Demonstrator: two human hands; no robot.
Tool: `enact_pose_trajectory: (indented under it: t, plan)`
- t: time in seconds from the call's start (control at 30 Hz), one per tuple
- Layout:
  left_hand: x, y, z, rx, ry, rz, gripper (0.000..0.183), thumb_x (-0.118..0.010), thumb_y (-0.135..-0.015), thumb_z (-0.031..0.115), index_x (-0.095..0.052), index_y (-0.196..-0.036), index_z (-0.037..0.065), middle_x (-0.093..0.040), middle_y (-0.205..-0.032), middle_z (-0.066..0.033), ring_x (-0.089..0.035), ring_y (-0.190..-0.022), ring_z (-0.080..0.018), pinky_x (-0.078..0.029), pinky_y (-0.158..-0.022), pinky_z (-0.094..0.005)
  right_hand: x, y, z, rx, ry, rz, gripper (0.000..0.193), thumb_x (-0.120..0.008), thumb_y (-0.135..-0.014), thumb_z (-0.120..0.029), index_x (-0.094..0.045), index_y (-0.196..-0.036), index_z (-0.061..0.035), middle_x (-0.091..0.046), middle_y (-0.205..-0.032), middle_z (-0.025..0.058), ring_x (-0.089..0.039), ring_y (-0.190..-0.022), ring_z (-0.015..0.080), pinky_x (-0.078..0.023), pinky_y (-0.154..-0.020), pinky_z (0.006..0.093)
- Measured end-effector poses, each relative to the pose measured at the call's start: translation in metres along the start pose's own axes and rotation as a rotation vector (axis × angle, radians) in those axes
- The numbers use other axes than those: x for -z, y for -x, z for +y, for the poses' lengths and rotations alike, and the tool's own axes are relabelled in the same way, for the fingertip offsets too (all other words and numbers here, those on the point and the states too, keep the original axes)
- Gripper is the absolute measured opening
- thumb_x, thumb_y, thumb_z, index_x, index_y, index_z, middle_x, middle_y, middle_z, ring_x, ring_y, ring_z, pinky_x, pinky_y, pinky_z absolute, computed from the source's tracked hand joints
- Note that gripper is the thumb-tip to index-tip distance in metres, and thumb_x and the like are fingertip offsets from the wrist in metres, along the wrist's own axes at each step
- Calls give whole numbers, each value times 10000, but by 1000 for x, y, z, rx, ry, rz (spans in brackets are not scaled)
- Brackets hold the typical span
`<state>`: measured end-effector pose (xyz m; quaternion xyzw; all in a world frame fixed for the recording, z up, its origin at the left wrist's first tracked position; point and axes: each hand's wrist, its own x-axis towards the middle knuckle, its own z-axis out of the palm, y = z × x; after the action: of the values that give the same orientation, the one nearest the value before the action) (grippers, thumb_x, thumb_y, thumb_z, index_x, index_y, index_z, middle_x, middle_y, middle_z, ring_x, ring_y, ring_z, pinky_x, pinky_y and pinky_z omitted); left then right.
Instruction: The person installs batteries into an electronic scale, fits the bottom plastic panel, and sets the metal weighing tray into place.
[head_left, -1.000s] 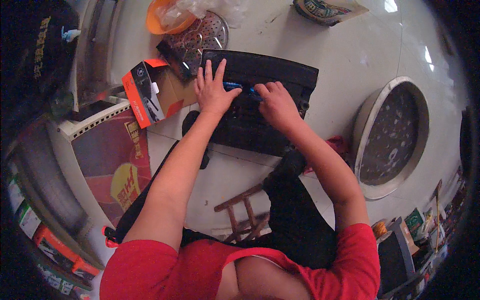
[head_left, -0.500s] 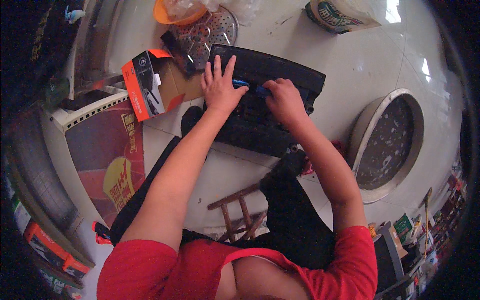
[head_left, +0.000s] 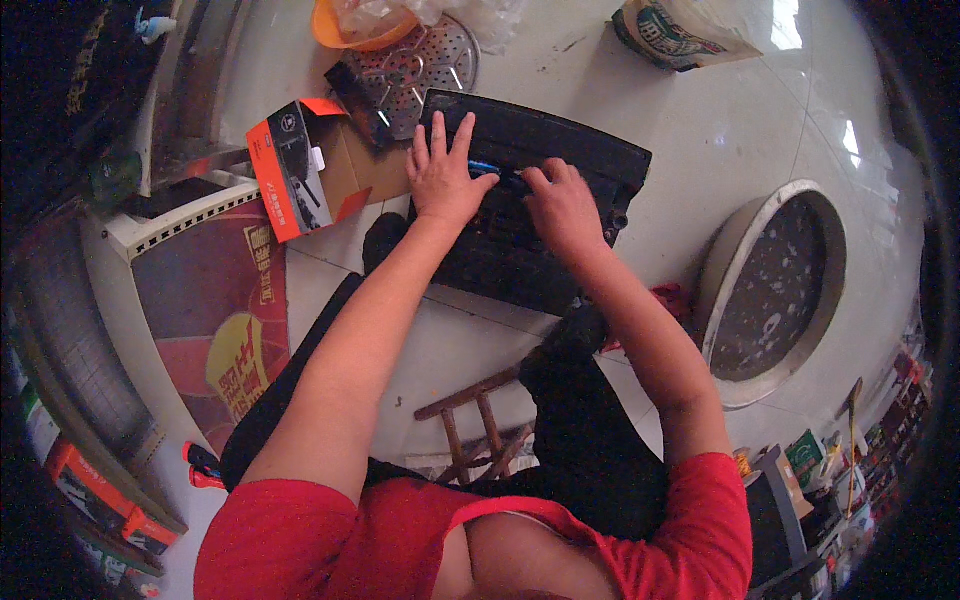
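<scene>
A black boxy casing (head_left: 500,270), tilted a little, stands on the floor ahead of me, between my legs. My left hand (head_left: 442,180) lies on its left part with the fingers spread, the thumb reaching toward a narrow blue piece (head_left: 484,167) set in the casing's middle. Just right of that piece, my right hand (head_left: 562,205) is curled with thumb and forefinger pinched together against the casing. Whatever sits between those fingertips is hidden. Dark shadow covers the casing's inner details.
An opened orange-and-black cardboard box (head_left: 290,165) lies left of the casing. Behind it are a perforated metal disc (head_left: 430,65) and an orange basin (head_left: 340,30). A large round tub (head_left: 715,300) of dark liquid stands at right. A wooden stool (head_left: 490,425) is below.
My right hand has shifted slightly left and turned a little. The blue bit seen earlier at its fingertips no longer shows. The left hand stays spread in place.
</scene>
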<state>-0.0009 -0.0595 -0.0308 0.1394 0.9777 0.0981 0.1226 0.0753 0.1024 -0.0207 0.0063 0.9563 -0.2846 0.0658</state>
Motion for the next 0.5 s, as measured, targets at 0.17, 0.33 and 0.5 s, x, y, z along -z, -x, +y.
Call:
enact_pose_trajectory:
  t: [0.17, 0.33, 0.5]
  plan:
    - [-1, 1, -1, -10, 22, 10, 916, -768, -654, 413, -270, -1417, 313, -229, -1480, -139, -213, -1345, -390, -230, -1058, -548, 5, 3, -1, -100, -17, -65, 261, -603, -769, -141, -542, -1014, -75, -569, -932, 151, -572, -905, 343, -494, -706, 457]
    - [2, 0, 1, 6, 10, -23, 910, -766, -661, 401, -268, -1417, 314, -223, -1482, -140, -207, -1348, -390, -230, -1060, -543, 0, -4, -2, -131, 5, -102, 229, -605, -766, -148, -520, -953, -46, -588, -860, 163, -594, -840, 350, -498, -716, 458]
    - [4, -1, 4, 6, -1, -36, 908, -755, -668, 404, -258, -1422, 309, -209, -1487, -142, -202, -1349, -397, -225, -1062, -545, 8, -2, 0, -148, 25, -89, 248, -614, -759, -165, -519, -942, -27, -601, -874, 175, -604, -839, 351, -503, -723, 442]
